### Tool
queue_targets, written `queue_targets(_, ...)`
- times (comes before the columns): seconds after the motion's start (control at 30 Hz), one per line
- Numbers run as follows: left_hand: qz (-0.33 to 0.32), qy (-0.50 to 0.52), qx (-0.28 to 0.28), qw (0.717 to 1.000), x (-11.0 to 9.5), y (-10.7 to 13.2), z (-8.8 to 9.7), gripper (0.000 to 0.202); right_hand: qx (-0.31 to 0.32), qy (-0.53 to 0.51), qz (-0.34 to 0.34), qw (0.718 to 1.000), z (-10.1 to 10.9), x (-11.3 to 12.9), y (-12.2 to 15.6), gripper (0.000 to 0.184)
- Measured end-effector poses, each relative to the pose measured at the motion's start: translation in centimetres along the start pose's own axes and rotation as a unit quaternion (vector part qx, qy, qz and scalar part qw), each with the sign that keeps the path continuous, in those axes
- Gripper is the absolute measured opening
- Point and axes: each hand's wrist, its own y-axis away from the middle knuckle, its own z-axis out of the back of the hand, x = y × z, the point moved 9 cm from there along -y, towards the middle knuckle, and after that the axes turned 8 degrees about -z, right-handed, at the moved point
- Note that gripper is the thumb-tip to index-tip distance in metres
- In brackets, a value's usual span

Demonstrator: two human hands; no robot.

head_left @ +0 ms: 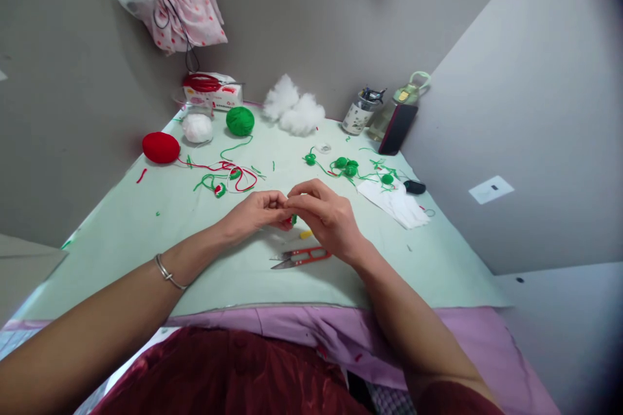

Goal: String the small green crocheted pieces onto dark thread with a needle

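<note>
A small crocheted piece [293, 220] in red, green and white, mostly hidden by fingers, is pinched in my left hand [267, 209]. My right hand [327, 214] meets it from the other side, thumb and fingertips pressed together at the piece. Whatever those fingertips grip is too small to make out. Just below the hands lie thread snips [304, 257] with orange-red handles, blades pointing left. Partly under my right hand is a thin tool with a yellow handle [305, 234]. Two small red-and-green crocheted pieces [220, 190] with loose yarn tails rest beyond my left hand.
Red [161, 148], white [197, 128] and green yarn balls [240, 121] stand at the back left. White stuffing [296, 110] sits at the back. On the right are green crocheted bits [350, 168], white paper [395, 202], a phone [398, 130], a bottle [407, 92] and a pen cup [359, 115].
</note>
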Motion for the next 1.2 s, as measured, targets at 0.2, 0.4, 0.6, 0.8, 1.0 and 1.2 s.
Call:
queue_targets(0.2, -0.012, 0.017, 0.028, 0.999, -0.7, 0.1, -0.9, 0.022, 0.091, -0.322, -0.203, 0.92, -1.3, -2.7, -0.1, 0.017)
queue_targets(0.4, 0.021, 0.021, 0.027, 0.999, -1.4, 0.4, -0.7, 0.024, -0.096, -0.493, -0.218, 0.837, 2.9, -5.1, -0.8, 0.022)
queue_targets(0.6, -0.016, 0.069, -0.015, 0.997, -2.4, 0.2, -0.1, 0.027, -0.062, -0.459, -0.236, 0.854, 2.6, -5.5, -0.8, 0.019)
queue_targets(0.8, -0.024, 0.09, -0.049, 0.994, -2.1, 0.2, 0.5, 0.028, -0.005, -0.259, -0.222, 0.94, 1.4, -5.1, -0.5, 0.013)
queue_targets(1.0, -0.016, 0.097, -0.074, 0.992, -1.9, 0.1, 0.8, 0.029, 0.004, -0.035, -0.079, 0.996, 0.3, -2.2, -0.5, 0.005)
queue_targets(1.2, -0.021, 0.092, -0.091, 0.991, -1.8, 0.1, 0.7, 0.034, -0.025, 0.089, -0.025, 0.995, -0.4, -1.7, -0.3, 0.008)
